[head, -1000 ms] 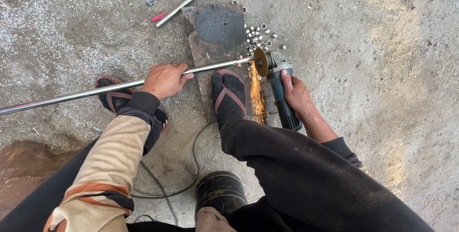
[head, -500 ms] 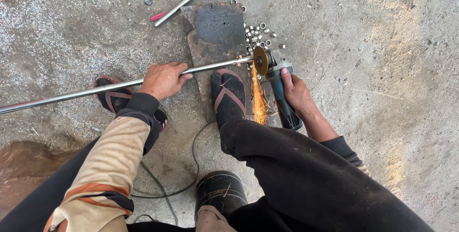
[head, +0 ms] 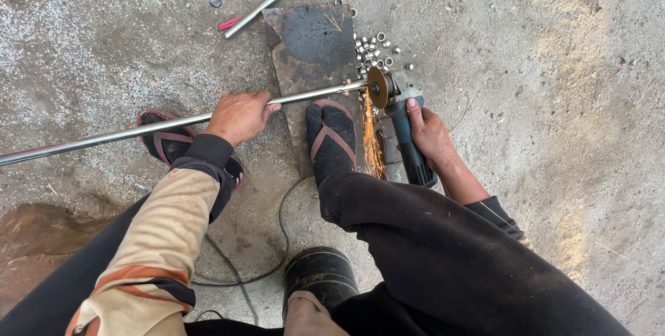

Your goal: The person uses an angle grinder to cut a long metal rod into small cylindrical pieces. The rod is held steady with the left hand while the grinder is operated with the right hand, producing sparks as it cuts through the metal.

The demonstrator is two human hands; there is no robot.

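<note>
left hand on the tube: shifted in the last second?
No. The left hand grips the metal tube at the same spot, just left of the dark steel plate.

Two metal pipes (head: pixel 138 131); one angle grinder (head: pixel 405 131); one steel plate (head: pixel 312 45); about fifteen cut rings (head: pixel 374 48).

— Where is the camera sitting?
— On the person's head, looking steeply down past the knees at the concrete floor (head: pixel 554 100).
— How near?
— Close; it is taking in both forearms and feet. No second view is sharing anything.
</note>
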